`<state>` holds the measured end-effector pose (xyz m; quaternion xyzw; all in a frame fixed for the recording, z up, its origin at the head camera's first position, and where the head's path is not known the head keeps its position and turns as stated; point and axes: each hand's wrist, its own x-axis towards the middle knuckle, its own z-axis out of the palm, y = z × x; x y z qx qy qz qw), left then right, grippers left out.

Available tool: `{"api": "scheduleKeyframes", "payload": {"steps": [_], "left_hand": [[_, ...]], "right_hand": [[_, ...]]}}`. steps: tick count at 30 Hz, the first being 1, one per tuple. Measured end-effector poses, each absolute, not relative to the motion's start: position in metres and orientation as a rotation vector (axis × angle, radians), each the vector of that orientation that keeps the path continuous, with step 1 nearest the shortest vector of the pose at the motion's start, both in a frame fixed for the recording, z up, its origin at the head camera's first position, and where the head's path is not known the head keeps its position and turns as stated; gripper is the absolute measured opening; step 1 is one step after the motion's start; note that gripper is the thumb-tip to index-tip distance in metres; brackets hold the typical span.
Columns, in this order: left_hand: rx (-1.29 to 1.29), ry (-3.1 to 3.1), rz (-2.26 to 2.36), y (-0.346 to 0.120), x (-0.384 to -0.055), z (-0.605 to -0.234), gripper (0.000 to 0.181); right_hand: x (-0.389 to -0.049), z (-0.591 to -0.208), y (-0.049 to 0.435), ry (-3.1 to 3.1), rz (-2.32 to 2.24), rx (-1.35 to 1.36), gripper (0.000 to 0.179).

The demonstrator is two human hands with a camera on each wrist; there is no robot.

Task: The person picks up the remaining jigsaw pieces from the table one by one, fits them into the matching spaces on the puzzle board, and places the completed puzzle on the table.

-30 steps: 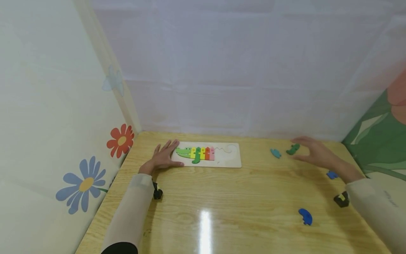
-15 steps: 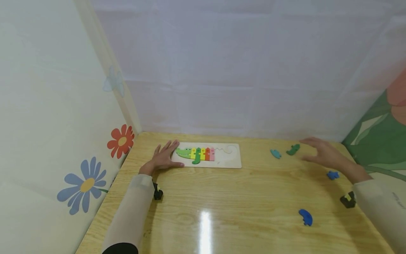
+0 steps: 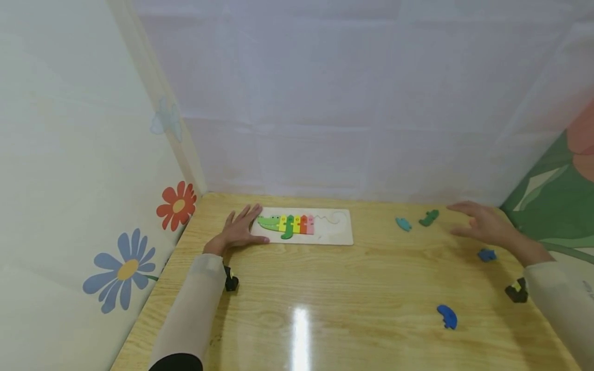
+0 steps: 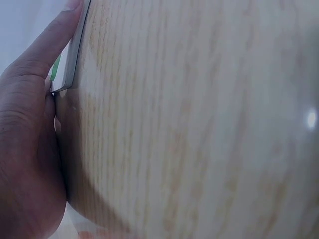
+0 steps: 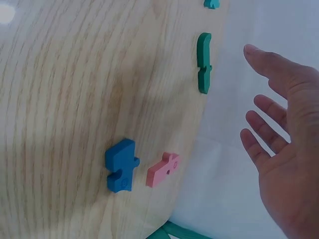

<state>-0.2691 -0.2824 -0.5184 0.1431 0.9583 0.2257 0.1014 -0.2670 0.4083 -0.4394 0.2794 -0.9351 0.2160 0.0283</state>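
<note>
My left hand [image 3: 238,229] rests at the left end of a white wooden puzzle board [image 3: 336,234], fingers spread, thumb along the near edge. In the left wrist view the thumb [image 4: 47,42] lies against the board's side [image 4: 75,55]. The board bears a crocodile [image 3: 269,222] with green, yellow, orange and pink pieces set in it; a curled tail outline shows at right. Above the right side of the table, my right hand [image 3: 480,224] holds nothing, its fingers apart. Nearest it are a green puzzle piece [image 3: 429,218] and a light-blue piece [image 3: 403,224].
A blue piece [image 3: 487,255] lies below the right hand, and a curved dark-blue piece [image 3: 447,317] nearer the front. In the right wrist view a pink piece [image 5: 163,169] lies beside the blue one. White cloth walls [image 3: 297,103] enclose the wooden table [image 3: 352,288].
My right hand has moved right, away from the green piece, which stays on the table. My left hand and the board have not moved.
</note>
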Motion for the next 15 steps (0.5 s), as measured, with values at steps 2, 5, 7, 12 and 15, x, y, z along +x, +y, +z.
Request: {"api": "scheduleKeyframes", "payload": {"steps": [2, 5, 7, 12, 15], "left_hand": [[0.423, 2.829, 0.67, -0.282, -0.27, -0.518, 0.122], [0.418, 2.829, 0.675, -0.282, -0.27, -0.517, 0.123], [0.419, 2.829, 0.684, -0.282, -0.271, -0.517, 0.123], [0.42, 2.826, 0.699, -0.281, -0.271, -0.516, 0.122], [0.419, 2.825, 0.696, -0.281, -0.271, -0.516, 0.122]], "right_hand": [[-0.267, -0.441, 0.412, -2.87, 0.654, 0.859, 0.066], [-0.268, -0.444, 0.418, -2.857, 0.653, 0.847, 0.066], [-0.27, -0.447, 0.422, -2.842, 0.63, 0.834, 0.067], [-0.272, -0.452, 0.43, -2.778, 0.56, 0.853, 0.068], [-0.273, -0.455, 0.433, -2.777, 0.563, 0.848, 0.069]]}}
